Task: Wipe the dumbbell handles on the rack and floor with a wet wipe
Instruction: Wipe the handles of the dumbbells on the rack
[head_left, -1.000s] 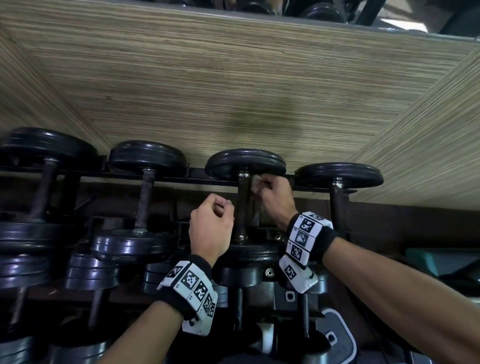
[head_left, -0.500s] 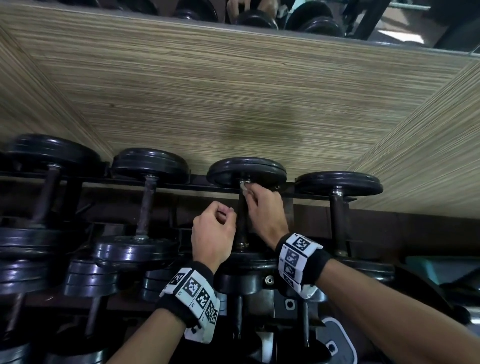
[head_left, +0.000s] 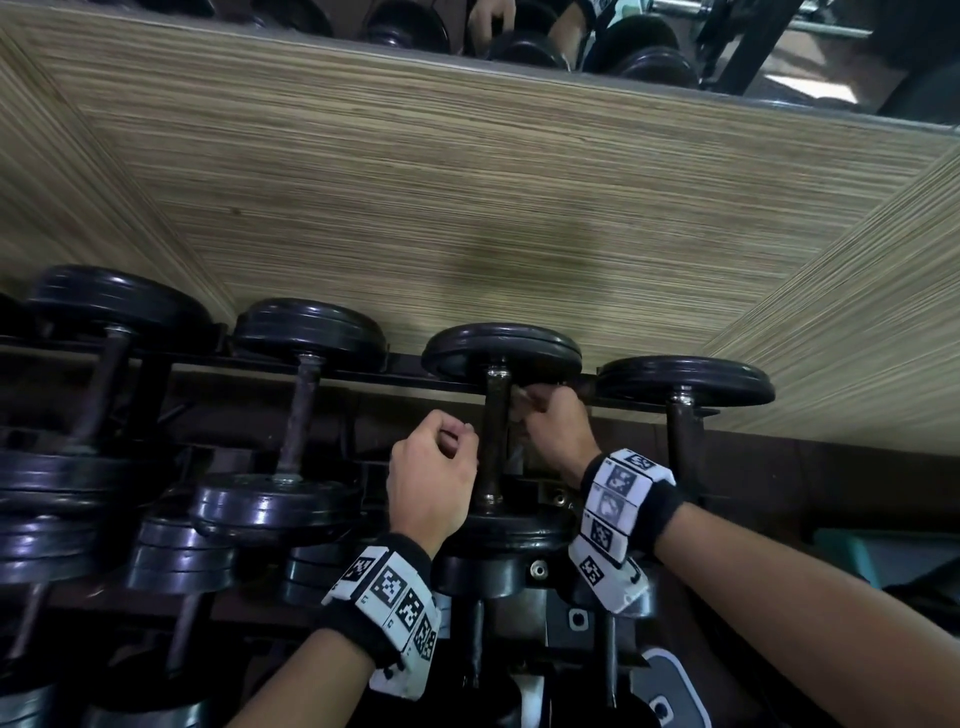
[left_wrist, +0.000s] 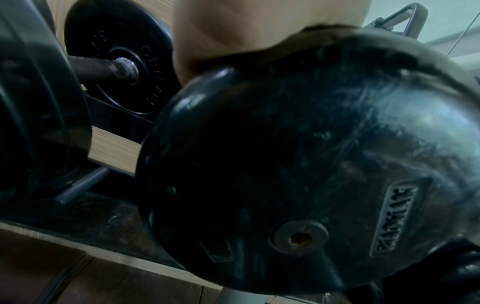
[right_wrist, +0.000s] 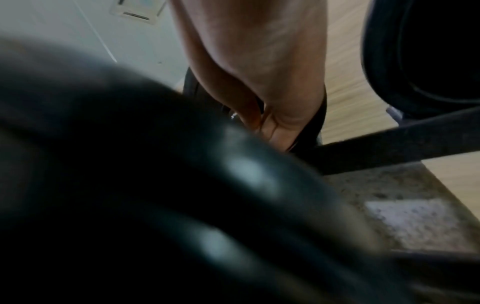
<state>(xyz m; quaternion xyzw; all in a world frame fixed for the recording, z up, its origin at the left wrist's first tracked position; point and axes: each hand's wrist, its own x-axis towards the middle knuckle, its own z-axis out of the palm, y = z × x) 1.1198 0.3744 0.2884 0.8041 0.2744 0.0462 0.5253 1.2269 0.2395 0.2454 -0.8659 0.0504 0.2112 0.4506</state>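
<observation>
Change: right hand (head_left: 556, 428) is sitting at the upper end of the dumbbell handle (head_left: 494, 436), higher than a second ago and slightly lower than half a second ago; left hand (head_left: 431, 480) is staying beside the handle.
Right hand: fingers are pinching a wet wipe (head_left: 518, 401) against the handle's right side, just under the far plate (head_left: 501, 351).
Left hand: fingers are curling into a loose fist just left of the handle; contact with the bar cannot be told, and nothing is showing in its grip.
Dumbbell: third from left on the rack (head_left: 400, 376), handle running toward the wood-grain wall (head_left: 467, 182).
Wrist views: near plate (left_wrist: 298, 164) is filling the left view; right view is blurring.
</observation>
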